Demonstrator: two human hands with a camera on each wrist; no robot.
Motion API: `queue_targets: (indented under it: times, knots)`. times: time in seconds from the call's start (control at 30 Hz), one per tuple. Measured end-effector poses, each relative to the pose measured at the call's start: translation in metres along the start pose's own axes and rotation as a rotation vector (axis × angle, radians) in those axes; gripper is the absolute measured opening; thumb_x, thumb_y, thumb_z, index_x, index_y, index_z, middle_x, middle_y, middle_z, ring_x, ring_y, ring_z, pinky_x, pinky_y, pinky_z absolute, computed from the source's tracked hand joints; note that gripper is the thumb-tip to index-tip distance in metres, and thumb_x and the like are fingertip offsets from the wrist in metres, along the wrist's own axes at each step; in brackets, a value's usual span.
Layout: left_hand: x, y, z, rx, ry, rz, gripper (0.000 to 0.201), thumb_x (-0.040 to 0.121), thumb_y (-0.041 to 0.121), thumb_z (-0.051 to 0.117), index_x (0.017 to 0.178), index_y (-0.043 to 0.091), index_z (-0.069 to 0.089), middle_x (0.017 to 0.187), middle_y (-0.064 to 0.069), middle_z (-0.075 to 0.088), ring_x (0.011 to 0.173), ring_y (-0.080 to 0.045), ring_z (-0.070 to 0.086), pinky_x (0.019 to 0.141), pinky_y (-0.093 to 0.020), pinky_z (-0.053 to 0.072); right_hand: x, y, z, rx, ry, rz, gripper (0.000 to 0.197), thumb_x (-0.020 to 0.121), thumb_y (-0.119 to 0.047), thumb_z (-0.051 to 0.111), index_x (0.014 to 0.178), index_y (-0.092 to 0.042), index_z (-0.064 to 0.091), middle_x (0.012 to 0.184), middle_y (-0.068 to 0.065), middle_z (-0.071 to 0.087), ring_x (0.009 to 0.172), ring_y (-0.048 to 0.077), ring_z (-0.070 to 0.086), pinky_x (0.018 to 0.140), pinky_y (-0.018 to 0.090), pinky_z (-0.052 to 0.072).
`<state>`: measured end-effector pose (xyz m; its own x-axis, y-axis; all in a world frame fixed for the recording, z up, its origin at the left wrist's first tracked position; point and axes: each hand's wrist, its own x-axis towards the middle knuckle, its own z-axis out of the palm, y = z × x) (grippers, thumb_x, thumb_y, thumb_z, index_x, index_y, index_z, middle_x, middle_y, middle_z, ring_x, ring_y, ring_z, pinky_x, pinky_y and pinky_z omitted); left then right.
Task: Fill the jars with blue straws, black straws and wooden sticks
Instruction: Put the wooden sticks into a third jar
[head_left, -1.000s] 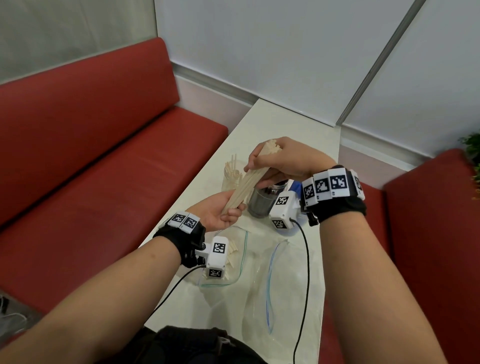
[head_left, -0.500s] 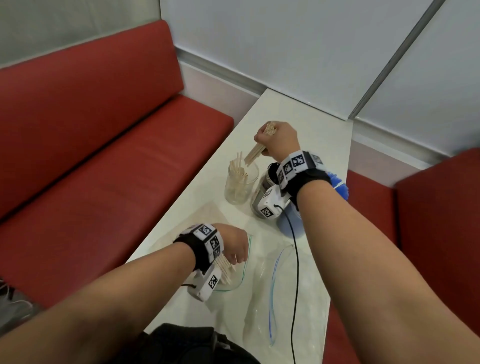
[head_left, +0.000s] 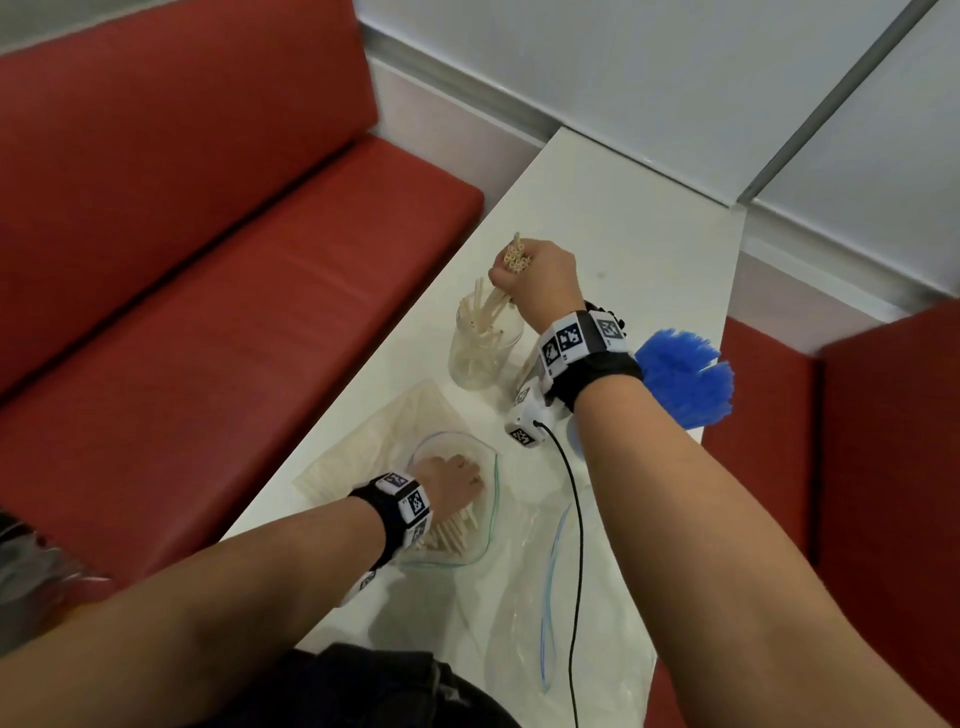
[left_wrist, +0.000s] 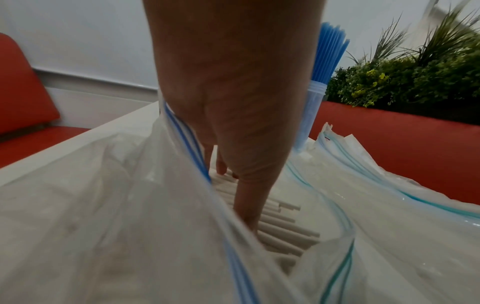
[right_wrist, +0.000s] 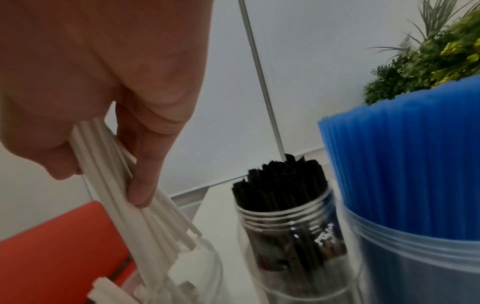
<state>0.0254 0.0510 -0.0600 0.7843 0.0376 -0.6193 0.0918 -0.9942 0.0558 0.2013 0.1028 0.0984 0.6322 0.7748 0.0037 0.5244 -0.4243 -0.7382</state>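
Note:
My right hand (head_left: 503, 280) grips a bundle of pale wooden sticks (head_left: 515, 258) above a clear jar (head_left: 483, 358). The bundle's lower ends reach into the jar among other sticks; the right wrist view shows the fingers (right_wrist: 141, 174) curled round the sticks (right_wrist: 111, 185). My left hand (head_left: 465, 480) is inside an open zip bag (head_left: 492, 499). Its straight fingers (left_wrist: 246, 205) touch the loose sticks (left_wrist: 283, 228) lying there. A jar of black straws (right_wrist: 283, 197) and a jar of blue straws (right_wrist: 405, 185) stand to the right of the stick jar.
The narrow white table (head_left: 613, 218) has a red bench (head_left: 218, 270) along its left edge and a red seat (head_left: 883, 467) on the right. An empty zip bag (head_left: 540, 639) lies near me. A black cable (head_left: 576, 545) runs from the right wrist. Plants (right_wrist: 428, 61) stand behind.
My right hand carried the stick bundle away from the left hand to the clear jar and lowered its ends in. My left hand let go and dropped into the zip bag.

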Motion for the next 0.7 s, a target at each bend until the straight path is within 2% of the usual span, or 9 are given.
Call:
queue_targets:
  times: [0.1, 0.2, 0.33, 0.4, 0.47, 0.53, 0.6, 0.7]
  knots:
    - [0.002, -0.001, 0.001, 0.049, 0.021, 0.026, 0.048, 0.100, 0.008, 0.044, 0.147, 0.005, 0.033, 0.155, -0.017, 0.025, 0.137, -0.035, 0.033, 0.103, -0.046, 0.041, 0.004, -0.008, 0.000, 0.054, 0.003, -0.029, 0.011, 0.082, -0.006, 0.067, 0.086, 0.000, 0.074, 0.085, 0.020, 0.073, 0.081, 0.037, 0.070, 0.077, 0.051, 0.057]
    - [0.005, -0.003, -0.005, 0.076, -0.006, 0.047, 0.042, 0.103, 0.011, 0.039, 0.145, 0.008, 0.040, 0.153, -0.013, 0.029, 0.134, -0.034, 0.035, 0.102, -0.044, 0.040, 0.006, -0.004, 0.002, 0.076, -0.013, 0.009, 0.012, 0.083, -0.007, 0.068, 0.088, 0.000, 0.075, 0.087, 0.018, 0.074, 0.084, 0.035, 0.072, 0.078, 0.051, 0.059]
    - [0.005, -0.003, -0.008, 0.104, -0.003, 0.070, 0.044, 0.104, 0.035, 0.042, 0.141, 0.013, 0.046, 0.147, -0.008, 0.040, 0.131, -0.030, 0.040, 0.104, -0.043, 0.038, 0.008, 0.011, 0.005, 0.144, -0.009, 0.106, 0.005, 0.082, -0.009, 0.070, 0.085, -0.009, 0.074, 0.078, 0.004, 0.069, 0.079, 0.030, 0.074, 0.072, 0.045, 0.063]
    - [0.004, -0.003, -0.009, 0.109, 0.003, 0.079, 0.045, 0.104, 0.040, 0.039, 0.141, 0.014, 0.047, 0.147, -0.007, 0.043, 0.133, -0.028, 0.041, 0.107, -0.043, 0.037, 0.009, 0.018, 0.007, 0.175, -0.010, 0.138, 0.004, 0.082, -0.009, 0.071, 0.081, -0.013, 0.072, 0.075, 0.002, 0.068, 0.078, 0.029, 0.075, 0.069, 0.042, 0.064]
    - [0.003, -0.003, -0.009, 0.125, -0.005, 0.085, 0.039, 0.105, 0.031, 0.040, 0.137, 0.013, 0.051, 0.144, -0.007, 0.049, 0.132, -0.028, 0.046, 0.107, -0.043, 0.038, 0.011, 0.026, 0.011, 0.203, -0.012, 0.191, 0.002, 0.081, -0.011, 0.073, 0.081, -0.013, 0.071, 0.078, 0.007, 0.072, 0.076, 0.028, 0.076, 0.070, 0.043, 0.064]
    - [0.002, -0.004, -0.010, 0.161, -0.004, 0.087, 0.032, 0.103, 0.017, 0.043, 0.131, 0.012, 0.056, 0.136, -0.007, 0.058, 0.123, -0.027, 0.055, 0.103, -0.042, 0.043, 0.013, 0.035, 0.014, 0.193, -0.026, 0.227, 0.005, 0.080, -0.014, 0.074, 0.081, -0.013, 0.070, 0.084, 0.013, 0.075, 0.075, 0.028, 0.076, 0.073, 0.047, 0.064]
    - [0.001, -0.004, -0.011, 0.180, -0.004, 0.097, 0.030, 0.101, 0.010, 0.044, 0.127, 0.009, 0.058, 0.128, -0.008, 0.062, 0.114, -0.029, 0.061, 0.098, -0.040, 0.047, 0.012, 0.043, 0.017, 0.191, -0.034, 0.243, 0.009, 0.080, -0.015, 0.076, 0.085, -0.012, 0.069, 0.090, 0.016, 0.075, 0.081, 0.030, 0.076, 0.078, 0.049, 0.063]
    - [-0.001, -0.004, -0.014, 0.089, -0.018, 0.104, 0.030, 0.103, 0.010, 0.042, 0.128, 0.005, 0.056, 0.128, -0.013, 0.061, 0.111, -0.033, 0.062, 0.091, -0.039, 0.049, 0.009, 0.047, 0.019, 0.203, -0.052, 0.256, 0.038, 0.078, -0.020, 0.084, 0.109, -0.011, 0.064, 0.103, 0.014, 0.069, 0.091, 0.032, 0.073, 0.086, 0.049, 0.060]
